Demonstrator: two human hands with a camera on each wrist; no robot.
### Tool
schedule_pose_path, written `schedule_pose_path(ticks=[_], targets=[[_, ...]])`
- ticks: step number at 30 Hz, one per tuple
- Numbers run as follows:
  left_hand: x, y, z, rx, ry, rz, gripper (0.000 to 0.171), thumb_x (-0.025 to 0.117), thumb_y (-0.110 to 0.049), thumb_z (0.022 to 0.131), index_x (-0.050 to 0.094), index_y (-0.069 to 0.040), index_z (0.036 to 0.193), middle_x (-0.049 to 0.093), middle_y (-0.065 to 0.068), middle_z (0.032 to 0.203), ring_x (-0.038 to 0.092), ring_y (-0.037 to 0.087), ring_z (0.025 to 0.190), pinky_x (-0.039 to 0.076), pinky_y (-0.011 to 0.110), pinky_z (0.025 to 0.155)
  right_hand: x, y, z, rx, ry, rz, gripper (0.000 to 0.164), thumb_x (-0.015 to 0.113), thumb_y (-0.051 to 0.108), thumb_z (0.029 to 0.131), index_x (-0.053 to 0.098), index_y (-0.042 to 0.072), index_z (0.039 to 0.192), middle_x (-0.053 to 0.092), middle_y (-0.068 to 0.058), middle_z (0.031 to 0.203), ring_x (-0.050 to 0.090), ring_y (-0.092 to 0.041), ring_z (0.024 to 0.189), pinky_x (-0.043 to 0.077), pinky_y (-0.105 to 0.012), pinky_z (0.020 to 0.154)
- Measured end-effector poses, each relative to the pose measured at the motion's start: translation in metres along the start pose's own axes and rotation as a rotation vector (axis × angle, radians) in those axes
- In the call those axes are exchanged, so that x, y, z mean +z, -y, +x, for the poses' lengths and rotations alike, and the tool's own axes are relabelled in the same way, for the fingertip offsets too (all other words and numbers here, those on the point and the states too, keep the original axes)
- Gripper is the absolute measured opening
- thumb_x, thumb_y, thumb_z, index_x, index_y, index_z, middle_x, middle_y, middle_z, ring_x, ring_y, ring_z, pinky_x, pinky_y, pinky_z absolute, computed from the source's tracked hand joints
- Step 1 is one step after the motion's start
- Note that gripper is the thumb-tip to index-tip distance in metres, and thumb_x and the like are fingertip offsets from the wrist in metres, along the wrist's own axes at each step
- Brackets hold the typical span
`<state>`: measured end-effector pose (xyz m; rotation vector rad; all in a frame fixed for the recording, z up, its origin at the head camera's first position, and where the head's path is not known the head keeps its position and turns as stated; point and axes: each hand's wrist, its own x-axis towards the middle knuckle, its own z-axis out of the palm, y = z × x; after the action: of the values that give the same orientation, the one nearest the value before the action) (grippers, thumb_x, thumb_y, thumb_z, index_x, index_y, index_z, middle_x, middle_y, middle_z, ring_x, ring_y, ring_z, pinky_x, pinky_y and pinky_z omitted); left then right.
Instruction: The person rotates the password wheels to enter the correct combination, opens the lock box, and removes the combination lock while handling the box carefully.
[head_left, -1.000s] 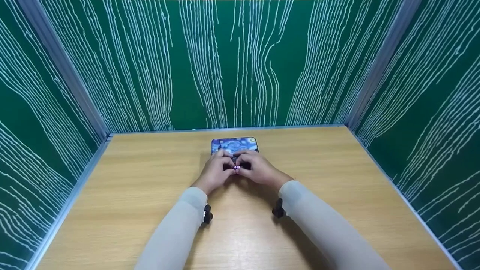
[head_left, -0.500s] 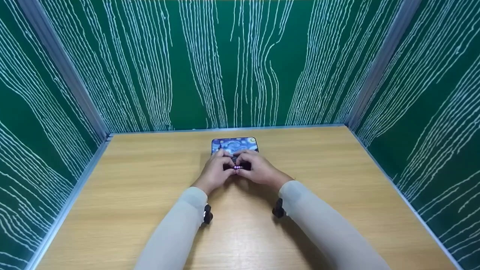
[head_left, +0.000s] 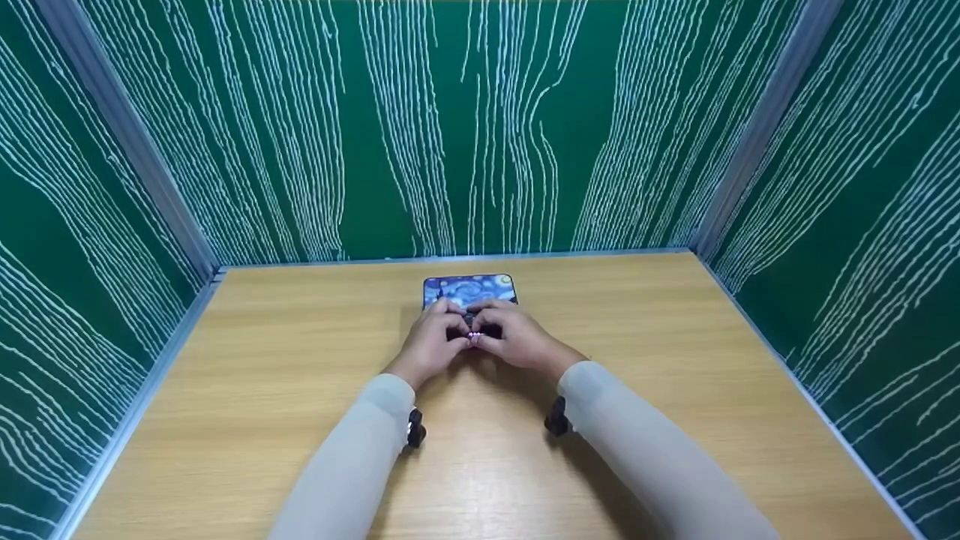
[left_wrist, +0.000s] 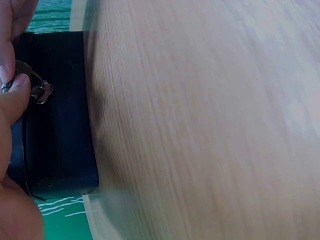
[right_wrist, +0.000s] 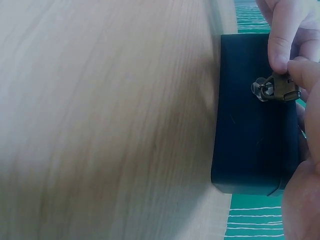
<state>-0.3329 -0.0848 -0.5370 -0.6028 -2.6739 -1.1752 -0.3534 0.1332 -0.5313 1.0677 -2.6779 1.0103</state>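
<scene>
A box (head_left: 470,289) with a swirling blue picture on its lid stands at the far middle of the table. Its dark front (right_wrist: 255,135) carries a metal hasp (right_wrist: 261,89). From that hasp hangs a small bronze-coloured padlock (right_wrist: 285,89), its shackle through the loop. My left hand (head_left: 433,341) and right hand (head_left: 517,337) meet there, thumb tips close together, both pinching the padlock. In the left wrist view, the left thumb (left_wrist: 17,97) presses on the padlock's near side. The other fingers lie over the lid, and much of the padlock is covered by them.
The wooden table (head_left: 480,465) spreads around the box. Green walls (head_left: 525,127) with white wavy lines enclose it at the back and both sides, with grey metal frame posts (head_left: 742,157) at the corners.
</scene>
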Motion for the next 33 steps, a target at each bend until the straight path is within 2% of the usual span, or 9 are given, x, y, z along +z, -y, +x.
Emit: schedule_pose_path(ticks=[12,33], targets=[[0.0003,0.0002,-0.0003,0.016,0.0,0.029,0.004,0.088,-0.009,0.098,0.085,-0.007,0.101,0.065,0.007,0.134,0.062,0.032,0.135,0.049,0.051,0.12,-0.0012,0.0007,-0.0016,0.037,-0.003,0.034,0.013,0.083,0.022,0.105,0.078,0.014,0.113,0.068,-0.013,0.158,0.06,-0.04,0.151,0.044,-0.059,0.132],[0.0001,0.0,0.0005,0.004,0.001,0.016,0.004,0.089,-0.012,0.098,0.086,-0.009,0.099,0.066,0.006,0.133,0.061,0.032,0.136,0.047,0.051,0.121,-0.0024,0.0019,-0.0008,0.027,-0.006,0.043,0.009,0.081,0.021,0.106,0.08,0.012,0.11,0.068,-0.014,0.157,0.062,-0.038,0.15,0.046,-0.056,0.131]])
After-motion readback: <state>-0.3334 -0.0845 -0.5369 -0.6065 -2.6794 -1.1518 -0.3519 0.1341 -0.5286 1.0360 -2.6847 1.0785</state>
